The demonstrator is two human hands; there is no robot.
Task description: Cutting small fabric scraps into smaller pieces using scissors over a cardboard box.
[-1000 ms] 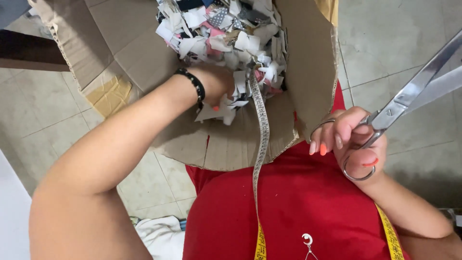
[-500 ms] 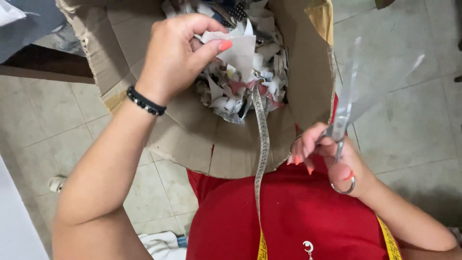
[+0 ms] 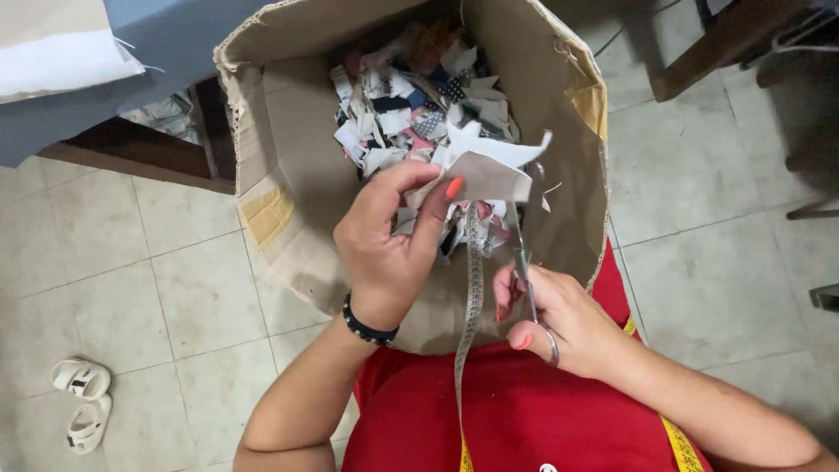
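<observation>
Your right hand (image 3: pixel 559 319) has swung the scissors (image 3: pixel 524 253) up to the white fabric scrap (image 3: pixel 489 170) your left hand (image 3: pixel 393 236) pinches over the cardboard box (image 3: pixel 288 175).

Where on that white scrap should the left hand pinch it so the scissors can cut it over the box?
Probably the near left edge, coming from the left. The left hand already pinches the white fabric scrap there between thumb and fingers, which leaves its right part free over the cardboard box, where the scissors in the right hand come up from below.
</observation>
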